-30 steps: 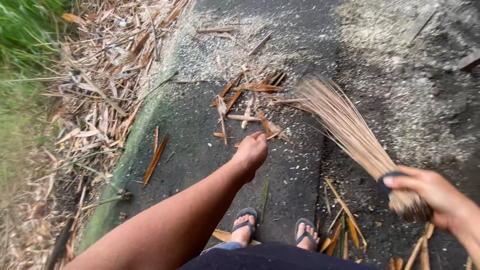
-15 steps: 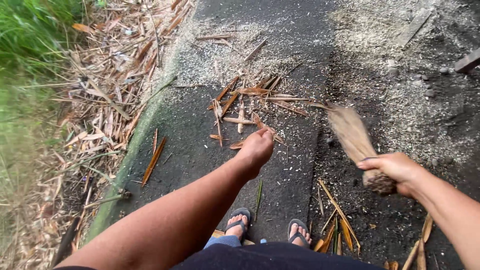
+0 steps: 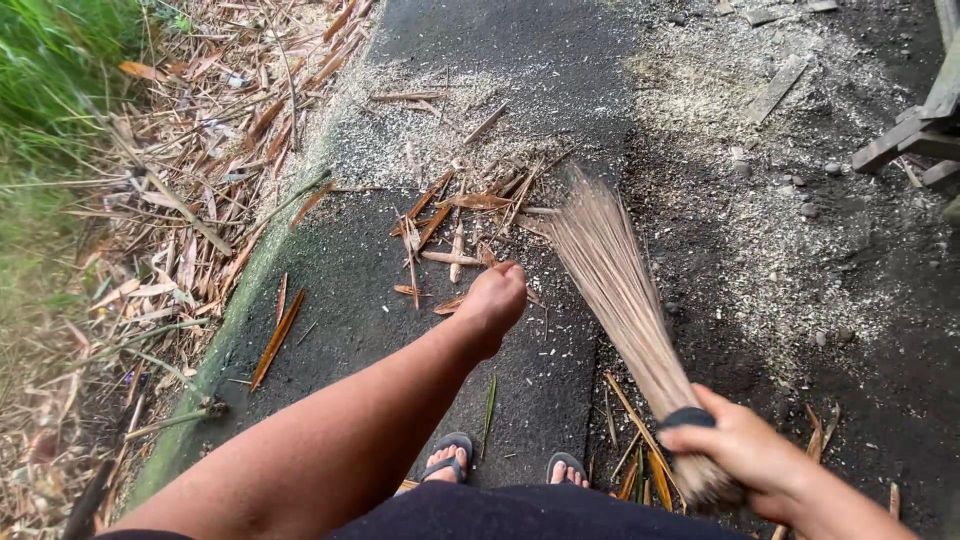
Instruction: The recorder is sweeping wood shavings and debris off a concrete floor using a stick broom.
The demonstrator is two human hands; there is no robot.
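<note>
The right hand (image 3: 745,455) grips a stick broom (image 3: 620,290) at its bound base, fingers (image 3: 700,437) wrapped tight around the bundle just below a dark band; the pale bristles fan up and away from the hand, their tips reaching a small heap of dry leaf scraps (image 3: 455,225). The left hand (image 3: 493,298) hangs empty just left of the broom's bristles, fingers curled loosely inward – touching nothing.

The ground is a dark paved path (image 3: 560,60) outdoors, dusted with pale sawdust-like grit that lies thickest beyond and to the right of the broom. Left of the broom, past a mossy edge (image 3: 235,320), lies a deep litter of dry leaves (image 3: 190,200), then grass (image 3: 50,60). Two feet in sandals (image 3: 445,462) stand below the broom (only the toes show). Weathered wooden planks (image 3: 915,135) sit far right of it.
</note>
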